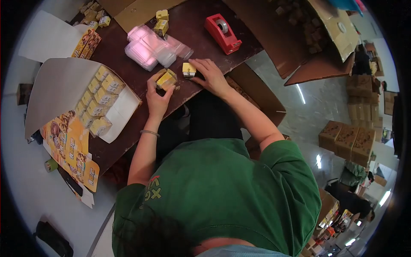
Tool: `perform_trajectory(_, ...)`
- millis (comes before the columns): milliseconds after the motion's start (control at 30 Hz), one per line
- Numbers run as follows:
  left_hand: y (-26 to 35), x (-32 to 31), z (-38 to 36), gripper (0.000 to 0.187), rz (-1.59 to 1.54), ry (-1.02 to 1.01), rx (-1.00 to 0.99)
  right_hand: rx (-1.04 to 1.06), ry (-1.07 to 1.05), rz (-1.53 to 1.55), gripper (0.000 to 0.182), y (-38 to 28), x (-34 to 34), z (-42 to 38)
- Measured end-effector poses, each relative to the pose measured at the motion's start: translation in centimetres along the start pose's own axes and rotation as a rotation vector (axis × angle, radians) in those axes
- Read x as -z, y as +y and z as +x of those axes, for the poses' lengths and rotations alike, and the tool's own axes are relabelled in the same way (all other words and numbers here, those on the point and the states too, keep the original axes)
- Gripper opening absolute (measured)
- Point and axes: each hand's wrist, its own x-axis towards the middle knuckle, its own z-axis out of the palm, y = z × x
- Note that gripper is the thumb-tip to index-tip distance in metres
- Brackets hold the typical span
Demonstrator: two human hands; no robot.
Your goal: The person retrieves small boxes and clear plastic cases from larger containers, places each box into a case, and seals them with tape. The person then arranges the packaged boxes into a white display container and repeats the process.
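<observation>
My left hand (157,97) is closed round a small yellow box (166,80), thumb on its near side and fingers at its far left. To the right, my right hand (210,77) has its fingers and thumb on a second small box (189,70) with a yellow top and pale sides, which stands on the dark table (195,40). Just beyond both hands lies a pile of clear, pinkish plastic sleeves (145,45).
An open carton (122,124) at left holds rows of small yellow boxes (100,96). Two more yellow boxes (161,27) stand at the back. A red tape dispenser (223,34) is back right, beside a large open cardboard box (282,51). Printed cartons (70,145) lie far left.
</observation>
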Motion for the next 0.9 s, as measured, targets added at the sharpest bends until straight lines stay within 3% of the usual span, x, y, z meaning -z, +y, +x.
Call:
perform_trajectory(33, 0.0, 0.0, 0.0, 0.053, -0.008, -0.011, 0.017, 0.001, 0.008, 0.025, 0.058, -0.1, 0.0, 0.2)
perform_trajectory(133, 0.2, 0.2, 0.0, 0.054, -0.027, -0.032, 0.043, -0.322, -0.002, 0.388, 0.053, -0.4, 0.4, 1.0)
perform_trajectory(167, 0.3, 0.2, 0.0, 0.054, -0.028, -0.032, 0.038, -0.547, -0.073, 0.699, 0.051, 0.6, 0.3, 1.7)
perform_trajectory(267, 0.0, 0.0, 0.0, 0.055, -0.047, -0.033, 0.031, -0.293, -0.056, 0.257, 0.05, 0.7, 2.2, 2.4)
perform_trajectory(367, -0.2, 0.0, 0.3, 0.055, -0.023, -0.028, 0.006, -0.126, -0.114, 0.189, 0.053, 0.5, 1.6, 1.2)
perform_trajectory(600, -0.2, 0.1, -0.1, 0.055, 0.003, -0.023, 0.038, -0.167, -0.026, 0.142, 0.06, -0.1, 1.1, 0.4)
perform_trajectory(700, -0.3, 0.0, 0.0, 0.055, 0.006, -0.009, 0.023, -0.032, 0.115, 0.0, 0.065, -1.3, 1.4, 1.0)
perform_trajectory(800, -0.5, 0.1, 0.0, 0.055, -0.067, -0.03, 0.022, 0.0, -0.122, 0.006, 0.063, 0.4, 0.9, 1.5)
perform_trajectory(833, -0.4, 0.3, 0.0, 0.054, -0.067, -0.065, 0.011, -0.073, -0.086, 0.046, 0.054, 0.0, 1.1, 2.3)
perform_trajectory(900, -0.2, 0.7, 0.1, 0.053, -0.069, -0.141, -0.011, -0.251, -0.041, 0.465, 0.043, -1.1, 2.6, 5.0)
